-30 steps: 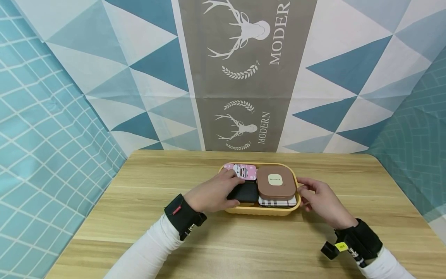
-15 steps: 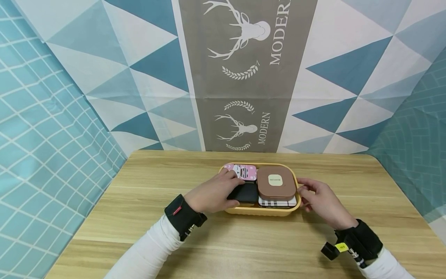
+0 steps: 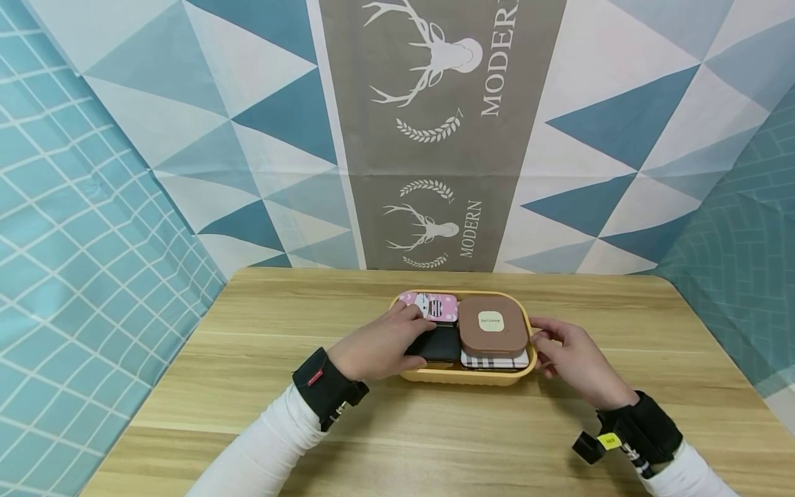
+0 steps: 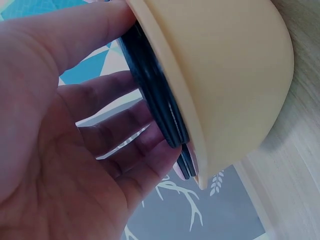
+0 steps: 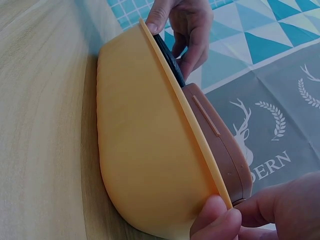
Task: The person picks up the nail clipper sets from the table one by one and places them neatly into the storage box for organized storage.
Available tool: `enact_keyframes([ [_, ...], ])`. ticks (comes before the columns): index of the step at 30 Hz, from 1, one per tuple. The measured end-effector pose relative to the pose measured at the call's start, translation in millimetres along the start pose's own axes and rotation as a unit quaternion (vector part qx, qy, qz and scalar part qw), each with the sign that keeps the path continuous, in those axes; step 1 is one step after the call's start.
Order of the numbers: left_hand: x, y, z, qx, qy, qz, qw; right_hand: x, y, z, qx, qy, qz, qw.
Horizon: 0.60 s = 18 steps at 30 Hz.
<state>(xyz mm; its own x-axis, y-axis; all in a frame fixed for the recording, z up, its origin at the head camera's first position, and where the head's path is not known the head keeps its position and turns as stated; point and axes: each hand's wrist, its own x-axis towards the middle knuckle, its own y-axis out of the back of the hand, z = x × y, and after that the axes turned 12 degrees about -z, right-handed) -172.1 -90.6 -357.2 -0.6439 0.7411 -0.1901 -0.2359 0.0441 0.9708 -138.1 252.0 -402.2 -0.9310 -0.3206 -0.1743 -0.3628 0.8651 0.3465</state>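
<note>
A yellow plastic basket (image 3: pixel 466 377) stands on the table, packed with small flat cases. At its left end my left hand (image 3: pixel 380 343) reaches over the rim; its fingers, slightly bent and spread, touch a black case (image 3: pixel 442 344), and the thumb lies at the near rim. Behind that is a pink tin (image 3: pixel 444 306) with a cartoon print, partly covered by the fingers. On the right, a brown square box (image 3: pixel 506 335) with a cream label sits on top of a plaid case (image 3: pixel 497 362). My right hand (image 3: pixel 579 360) pinches the basket's right rim between thumb and fingers.
The wooden table (image 3: pixel 261 317) extends to both sides and in front of the basket. Behind it hangs a patterned cloth (image 3: pixel 428 159) with deer heads and triangles. Blue tile-print cloth (image 3: pixel 81 228) borders the left side.
</note>
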Motion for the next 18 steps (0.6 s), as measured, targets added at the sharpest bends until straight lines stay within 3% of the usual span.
enact_keyframes([
  [18,-2.3,-0.6,1.4,-0.014,-0.004,0.015,0.9998,0.6,0.3,0.8,0.001,-0.001,0.0,1.0],
])
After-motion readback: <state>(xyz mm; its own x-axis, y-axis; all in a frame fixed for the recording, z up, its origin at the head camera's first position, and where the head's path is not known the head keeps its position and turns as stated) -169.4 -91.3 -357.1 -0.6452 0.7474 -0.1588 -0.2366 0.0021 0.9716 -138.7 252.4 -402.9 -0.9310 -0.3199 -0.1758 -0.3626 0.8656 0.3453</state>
